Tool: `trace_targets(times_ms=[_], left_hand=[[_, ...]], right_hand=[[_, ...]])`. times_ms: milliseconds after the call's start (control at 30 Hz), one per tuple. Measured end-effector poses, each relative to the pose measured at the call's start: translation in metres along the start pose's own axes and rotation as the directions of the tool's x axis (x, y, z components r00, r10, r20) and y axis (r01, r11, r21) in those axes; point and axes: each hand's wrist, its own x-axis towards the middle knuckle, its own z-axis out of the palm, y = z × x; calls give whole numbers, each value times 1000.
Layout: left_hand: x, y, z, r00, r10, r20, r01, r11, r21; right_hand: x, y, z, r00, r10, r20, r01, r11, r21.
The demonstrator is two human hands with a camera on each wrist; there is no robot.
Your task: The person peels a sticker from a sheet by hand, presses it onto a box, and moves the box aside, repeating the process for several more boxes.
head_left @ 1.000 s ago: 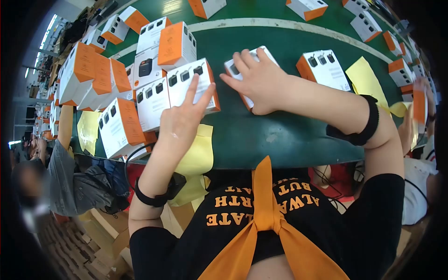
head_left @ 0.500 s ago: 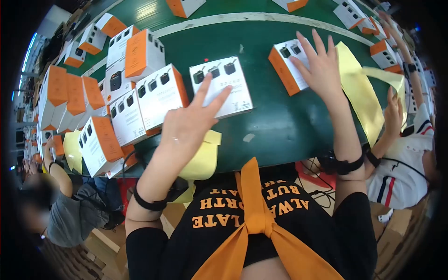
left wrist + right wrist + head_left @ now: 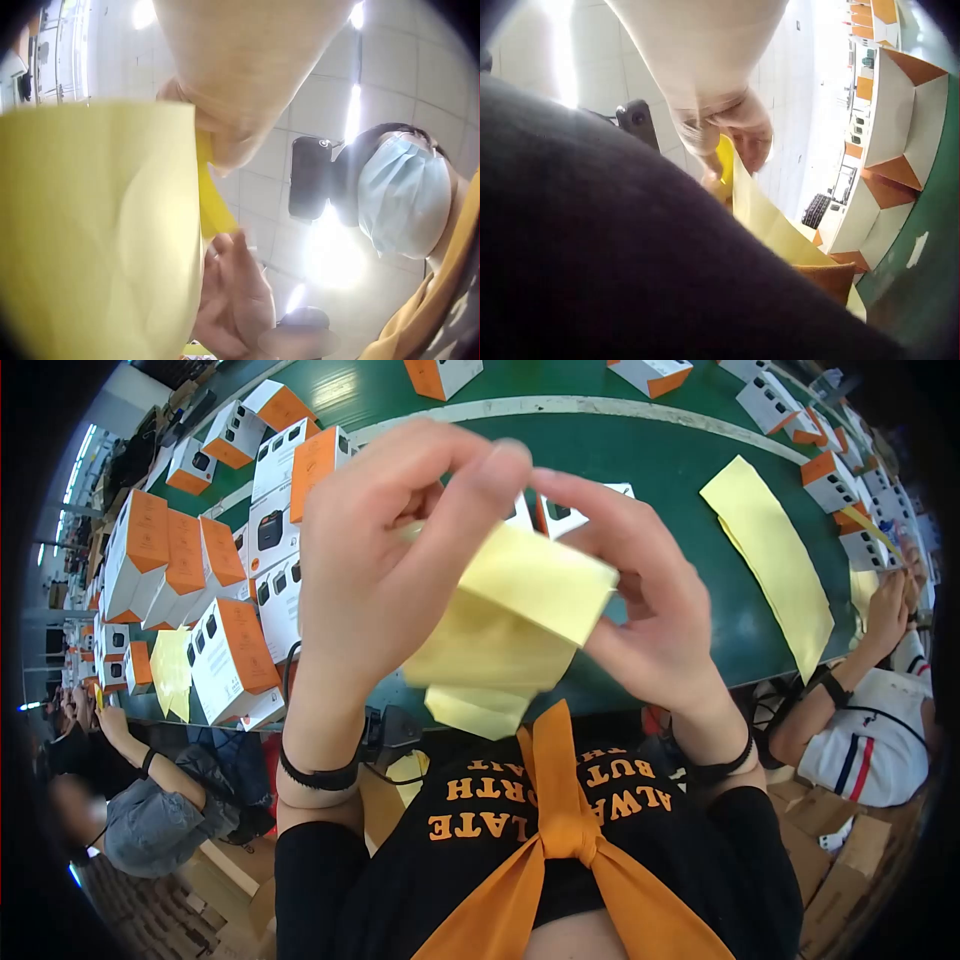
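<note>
In the head view my left hand (image 3: 365,560) grips a folded pale yellow paper sheet (image 3: 500,620) from its left, fingers curled and thumb over it. On the sheet's right side my right hand (image 3: 650,585) holds its edge between thumb and curled fingers, its index fingertip close to the left thumb. The left wrist view shows the sheet (image 3: 97,232) large, with a brighter yellow strip (image 3: 214,199) between the two hands. The same sheet (image 3: 769,217) hangs from the right hand (image 3: 720,112) in the right wrist view. Behind the hands, a white and orange box (image 3: 565,518) is partly hidden.
Several white and orange boxes (image 3: 232,660) crowd the left of the green table (image 3: 640,450). Another yellow sheet (image 3: 770,555) lies at the right. People work on both sides, one in a white shirt (image 3: 860,735). A white line (image 3: 560,405) crosses the table's far part.
The right hand first let go of one box beside the left hand, then reached another at the right. Both hands have since left the boxes and raised the yellow sheet between them.
</note>
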Motion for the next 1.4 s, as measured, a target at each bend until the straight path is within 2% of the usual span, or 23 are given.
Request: trace_targets(times_ms=[67,167,233,267,300,367,433,500,567,633,700,767,800,900,967,1033,1100,1167,1200,1233,1300,1367,1400], left_hand=[[-6,3,-11,996,-18,86,48,934,-353],[-18,17,-22,983,-60,174,80,991,-108],[-26,26,-20,975,-188,116,201,973,-116],[-28,26,-19,977,-194,86,205,968,-146],[-29,26,-19,977,-204,55,211,961,-177],[-32,30,-22,967,-237,95,253,936,-243],[-32,28,-21,956,-262,135,291,907,-304],[-32,21,-14,996,-89,24,91,911,-403],[-32,17,-18,997,-27,65,52,904,-425],[-35,9,-24,990,138,37,-136,989,-50],[-32,7,-22,991,124,-51,-128,988,-89],[-30,14,-22,998,13,64,-4,991,-136],[-28,16,-18,1000,-8,-4,8,992,-129],[-27,9,-18,999,37,15,-31,959,-282],[-27,-4,-21,988,132,74,-97,928,-360],[-24,-11,-24,963,238,126,-161,883,-441],[-21,-14,-25,941,316,121,-250,891,-379],[-21,-12,-25,931,358,71,-326,904,-277],[-21,-6,-26,948,304,89,-277,932,-231],[-19,-1,-27,963,248,104,-226,956,-186],[-14,5,-27,965,224,135,-195,961,-197],[-9,4,-27,964,207,168,-172,964,-203],[-8,0,-30,962,207,179,-145,941,-306]], right_hand=[[5,1,-8,991,-135,25,137,984,-118],[5,-6,-12,988,-119,-96,121,993,9],[9,-11,-13,993,65,-98,-29,944,328],[12,-24,-17,949,308,-67,-211,778,592],[11,-23,-15,949,308,-64,-212,779,591],[6,-20,-9,997,30,-70,-30,1000,6],[9,-28,-7,980,159,-121,-155,987,38],[12,-33,-16,911,412,9,-371,810,454],[10,-26,-16,948,312,65,-305,831,466],[14,-26,-5,991,101,-85,-48,875,483],[16,-20,-10,994,52,-92,-10,915,402],[16,-13,-25,984,-169,59,171,985,-34],[19,-22,-17,994,-89,-62,87,996,-26],[28,-14,-22,963,-270,-5,270,962,41],[22,6,-22,974,-224,11,214,941,262],[23,21,-21,985,-171,15,120,752,648],[26,26,-24,969,-238,62,109,643,758],[28,0,-30,935,354,23,-195,460,866],[29,-6,-34,939,317,135,-249,353,902],[29,-9,-32,938,320,137,-252,353,901],[23,-15,-24,941,335,50,-324,849,418],[25,-22,-29,927,371,53,-364,860,356],[24,-18,-28,967,255,20,-245,903,353]])
